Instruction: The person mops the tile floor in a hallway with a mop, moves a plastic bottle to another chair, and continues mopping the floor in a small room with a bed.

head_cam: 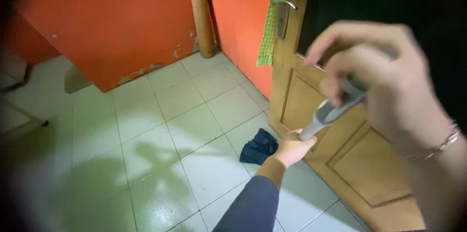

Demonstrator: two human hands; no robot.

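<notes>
Grey mop handle [335, 108] gripped between both hands, right hand [384, 81] topmost, left hand [293, 148] lower.

No package, label, sign or screen was in view.

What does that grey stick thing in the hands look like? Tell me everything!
The grey handle looks like a plastic grip in two shades of grey on a metal-looking pole. It slants down from upper right to lower left, in front of the wooden door. The right hand wraps its top end; the left hand grips it lower down. Its bottom end is hidden.
</notes>
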